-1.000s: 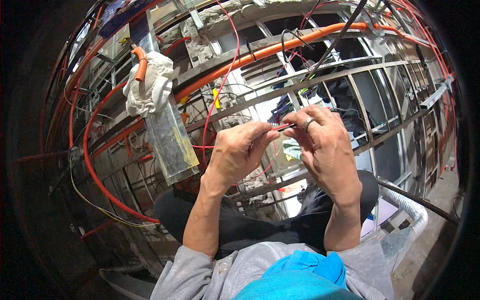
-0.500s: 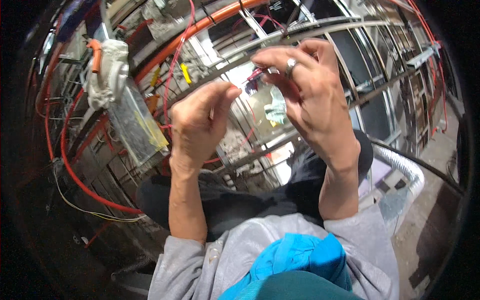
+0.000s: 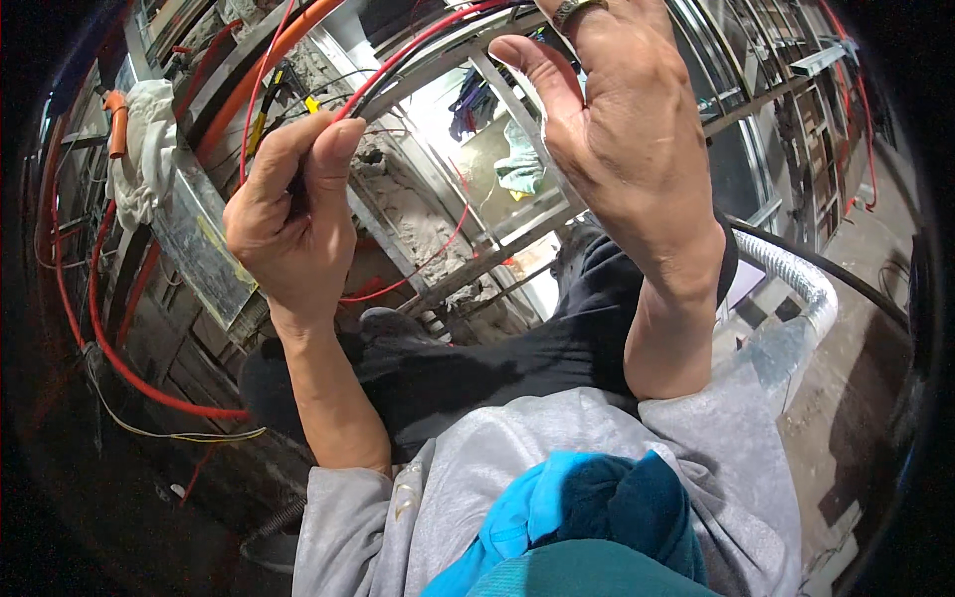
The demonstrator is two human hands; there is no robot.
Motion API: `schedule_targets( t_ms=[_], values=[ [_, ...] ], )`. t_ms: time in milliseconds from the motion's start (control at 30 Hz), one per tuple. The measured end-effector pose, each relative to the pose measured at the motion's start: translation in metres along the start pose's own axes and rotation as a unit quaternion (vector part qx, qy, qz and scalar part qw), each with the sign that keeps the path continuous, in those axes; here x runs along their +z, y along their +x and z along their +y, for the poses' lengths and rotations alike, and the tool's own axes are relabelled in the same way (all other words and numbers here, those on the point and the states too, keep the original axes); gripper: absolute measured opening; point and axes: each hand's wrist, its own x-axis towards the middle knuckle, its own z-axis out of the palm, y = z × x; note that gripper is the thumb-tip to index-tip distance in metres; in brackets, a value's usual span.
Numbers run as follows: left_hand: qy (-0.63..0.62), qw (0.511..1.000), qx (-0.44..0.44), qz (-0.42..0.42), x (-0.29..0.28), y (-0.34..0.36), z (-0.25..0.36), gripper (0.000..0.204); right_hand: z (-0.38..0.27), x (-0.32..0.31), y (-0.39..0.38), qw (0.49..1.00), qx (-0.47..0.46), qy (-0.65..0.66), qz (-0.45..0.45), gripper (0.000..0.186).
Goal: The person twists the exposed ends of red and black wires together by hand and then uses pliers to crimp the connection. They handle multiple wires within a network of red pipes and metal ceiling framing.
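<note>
Raised at the left, my left hand (image 3: 293, 209) is closed, thumb and fingers pinching a red wire (image 3: 410, 47) with thin black wires alongside it. From this pinch the wires arc up and right to the top edge, close to the fingers of my right hand (image 3: 637, 139). That hand, wearing a ring (image 3: 577, 11), is up at the top right with its thumb stretched away from the fingers. The picture's upper edge cuts off most of those fingers, so their hold on the wires cannot be made out.
An orange pipe (image 3: 257, 78) and metal framing cross above. At the left, a tool with an orange handle (image 3: 117, 124) lies by a white cloth (image 3: 147, 149) on a long board (image 3: 209, 264). Red hose (image 3: 149, 383) bends below. Silver flexible duct (image 3: 796, 261) and a black cable (image 3: 846, 277) lie right.
My left hand has moved left and my right hand upward, widening the gap between them. The right thumb has spread from the fingers. Red and black wires now span the upper gap.
</note>
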Motion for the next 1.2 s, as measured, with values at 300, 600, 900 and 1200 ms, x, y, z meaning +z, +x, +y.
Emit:
schedule_targets(
  t_ms=[300,600,900,1200],
  values=[
    [-0.037,0.999,0.001,-0.04,-0.009,0.004,-0.006,0.017,0.005,-0.001,0.004,1.0,0.004,0.002,-0.007,0.028],
    [-0.024,0.999,-0.023,-0.029,0.002,0.002,0.008,0.016,-0.008,0.008,0.006,0.998,-0.031,0.026,-0.037,0.023],
    [-0.008,0.998,0.054,0.003,0.006,-0.004,0.001,0.014,-0.023,0.006,0.006,0.993,-0.058,0.04,-0.096,0.02],
    [-0.048,0.997,-0.014,0.061,-0.031,0.004,-0.008,0.019,-0.014,-0.017,-0.011,0.994,0.026,0.0,-0.11,0.017]
  ],
)
